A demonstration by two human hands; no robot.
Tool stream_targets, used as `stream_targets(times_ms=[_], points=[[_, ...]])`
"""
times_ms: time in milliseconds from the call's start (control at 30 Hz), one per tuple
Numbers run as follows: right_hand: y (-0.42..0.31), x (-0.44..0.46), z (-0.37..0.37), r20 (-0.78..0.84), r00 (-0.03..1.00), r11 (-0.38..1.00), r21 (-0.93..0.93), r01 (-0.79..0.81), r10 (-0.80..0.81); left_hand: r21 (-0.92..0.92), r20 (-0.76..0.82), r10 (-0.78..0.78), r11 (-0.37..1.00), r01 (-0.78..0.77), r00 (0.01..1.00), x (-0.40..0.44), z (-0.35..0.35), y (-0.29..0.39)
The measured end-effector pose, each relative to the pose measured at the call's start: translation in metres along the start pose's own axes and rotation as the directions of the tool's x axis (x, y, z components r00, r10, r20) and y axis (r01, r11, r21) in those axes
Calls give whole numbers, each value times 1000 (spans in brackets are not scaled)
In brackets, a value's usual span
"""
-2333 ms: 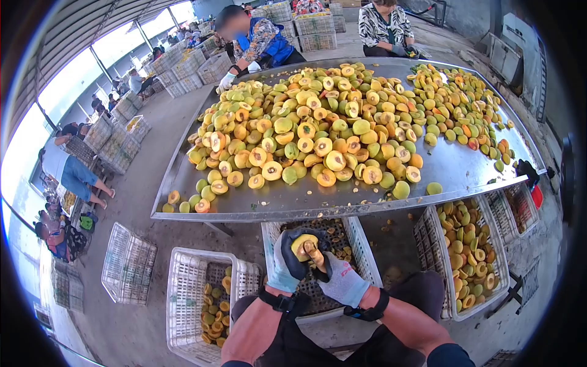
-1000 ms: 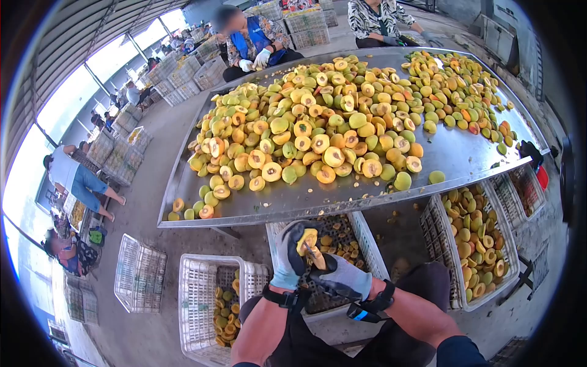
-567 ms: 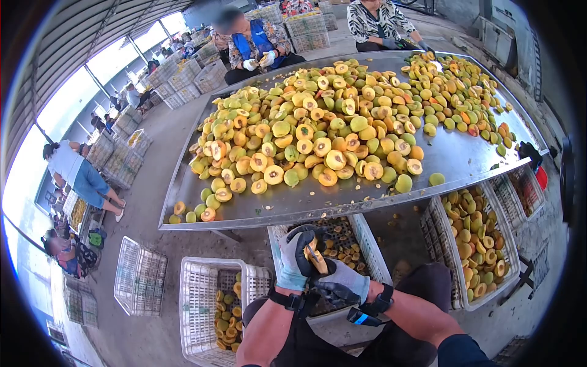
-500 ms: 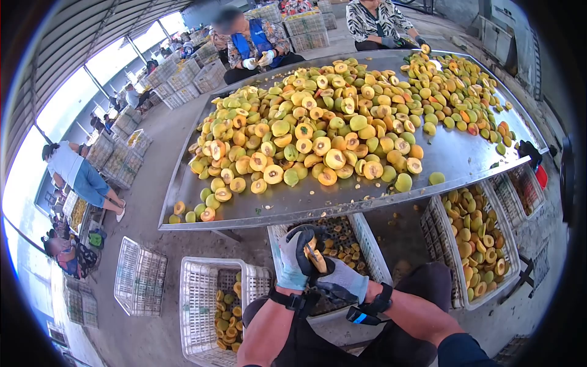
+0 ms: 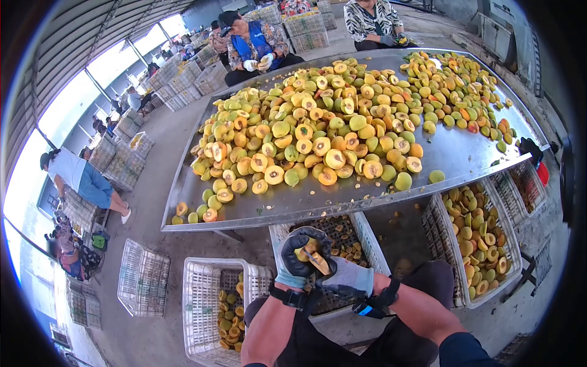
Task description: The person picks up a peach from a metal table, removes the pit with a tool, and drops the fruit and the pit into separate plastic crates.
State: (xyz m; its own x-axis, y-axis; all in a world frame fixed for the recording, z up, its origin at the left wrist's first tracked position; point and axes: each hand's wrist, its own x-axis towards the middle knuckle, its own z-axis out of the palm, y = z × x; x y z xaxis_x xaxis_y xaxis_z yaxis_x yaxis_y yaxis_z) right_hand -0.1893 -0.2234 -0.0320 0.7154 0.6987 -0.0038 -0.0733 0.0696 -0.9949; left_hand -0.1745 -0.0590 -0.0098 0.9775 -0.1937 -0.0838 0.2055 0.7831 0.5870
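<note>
My gloved left hand (image 5: 296,260) is closed around a yellow-green fruit half (image 5: 306,249), its cut side turned toward my right hand. My gloved right hand (image 5: 343,276) is closed on a small tool (image 5: 318,262) with a light brown part that touches the fruit. Both hands meet above a white crate (image 5: 374,248) holding small dark and yellowish pieces. Beyond them, a metal table (image 5: 269,214) bears a large heap of halved fruit (image 5: 306,131).
A crate of fruit halves (image 5: 189,306) stands at my left, another (image 5: 513,269) at my right. An upright white crate (image 5: 143,278) is farther left. Two people (image 5: 260,40) (image 5: 373,24) sit behind the table. Another person (image 5: 85,177) bends over crates at far left.
My left hand has turned, showing more of the fruit half. The far right co-worker's hands have drawn back from the heap. At far left, the standing person bends lower over the crates.
</note>
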Motion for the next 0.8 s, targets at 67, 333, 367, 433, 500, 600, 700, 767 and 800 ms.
stream_targets(times_ms=[67, 333, 367, 433, 500, 600, 700, 767, 800], points=[[0, -2, 2, -99, 995, 967, -254, -32, 7, -23, -70, -26, 999, 24, 997, 2, -1, -5], [-12, -9, 22, -290, 957, 942, -322, -96, -1, 465, -221, 205, 881, -82, 953, 2, 5, -15], [-7, -8, 23, -348, 937, 918, -376, -124, -16, 550, -224, 263, 829, -101, 938, 3, 7, -17], [-15, -9, 27, -383, 924, 887, -432, -165, -15, 379, -296, 159, 925, -36, 942, 4, 24, -11], [-18, -9, 28, -412, 911, 848, -489, -205, -17, 189, -348, 47, 982, 21, 936, 5, 29, -10], [-16, -14, 22, -407, 904, 601, -758, -253, -132, 506, -298, 284, 857, -101, 911, 13, -13, -23], [-50, -26, 11, -318, 928, 413, -885, -216, -195, 459, -353, 323, 878, -139, 878, 12, -25, -8], [-54, -32, 3, -333, 927, 350, -900, -259, -172, -7, -476, -48, 999, 51, 878, 5, 1, 20], [-47, -33, -2, -341, 919, 334, -905, -264, -198, 81, -453, -105, 984, 159, 885, -2, -7, 25]])
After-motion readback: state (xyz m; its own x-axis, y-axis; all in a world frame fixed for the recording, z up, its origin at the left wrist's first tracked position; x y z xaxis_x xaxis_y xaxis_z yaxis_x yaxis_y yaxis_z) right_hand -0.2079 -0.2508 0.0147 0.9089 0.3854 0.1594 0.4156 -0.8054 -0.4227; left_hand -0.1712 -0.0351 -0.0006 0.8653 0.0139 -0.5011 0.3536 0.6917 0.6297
